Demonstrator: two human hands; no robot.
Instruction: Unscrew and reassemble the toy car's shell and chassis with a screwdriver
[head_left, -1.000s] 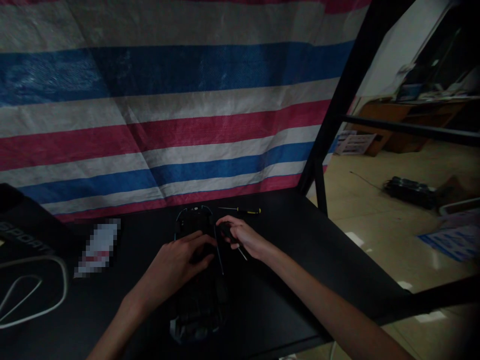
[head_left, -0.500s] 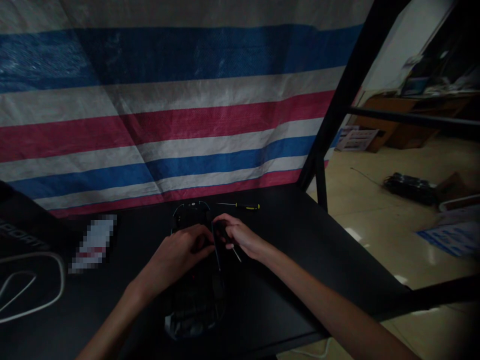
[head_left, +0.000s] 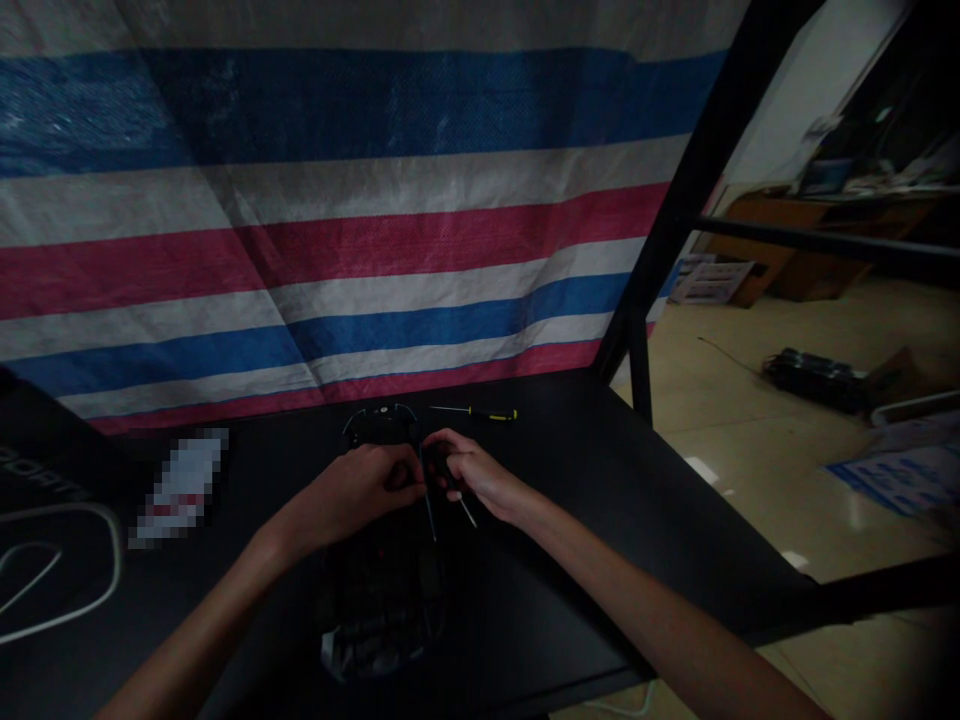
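Observation:
A dark, flat device [head_left: 379, 590] lies lengthwise on the black table [head_left: 570, 480], its far end near the striped sheet. My left hand [head_left: 360, 490] rests curled on its upper part, fingers bent and pinching at something small I cannot make out. My right hand [head_left: 469, 475] is closed around a dark-handled tool [head_left: 450, 470], whose thin metal shaft pokes out below the hand. The two hands nearly touch over the device. A small yellow-handled screwdriver [head_left: 480, 412] lies on the table just beyond my right hand.
A red, white and blue striped sheet [head_left: 337, 230] hangs behind the table. A white card [head_left: 180, 485] and a black bag with white lines [head_left: 52, 540] lie at the left. A black metal frame post [head_left: 675, 220] stands at the right, with open floor beyond.
Both hands have shifted slightly away from me along the device and drawn closer together. The view has tilted a little. Neither hand has changed its grip.

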